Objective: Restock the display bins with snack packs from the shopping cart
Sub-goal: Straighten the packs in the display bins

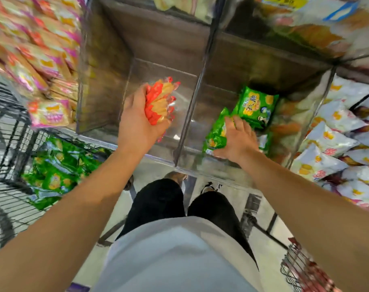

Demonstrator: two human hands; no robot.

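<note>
We are holding a bunch of red snack packs (pixel 160 102) tight in our left hand (pixel 137 123) over one clear bin (pixel 107 85) while our right hand (pixel 236 140) is gripping a green pack (pixel 217 133) down in the next bin (pixel 305 114), so each kind is getting its own place.

A pale, glossy floor (pixel 261 209) is seen below, crossed by dark metal frame bars (pixel 273 223). The display unit is backed by brown wood-grain panels (pixel 158 36), and bright store light is reflected off the floor
</note>
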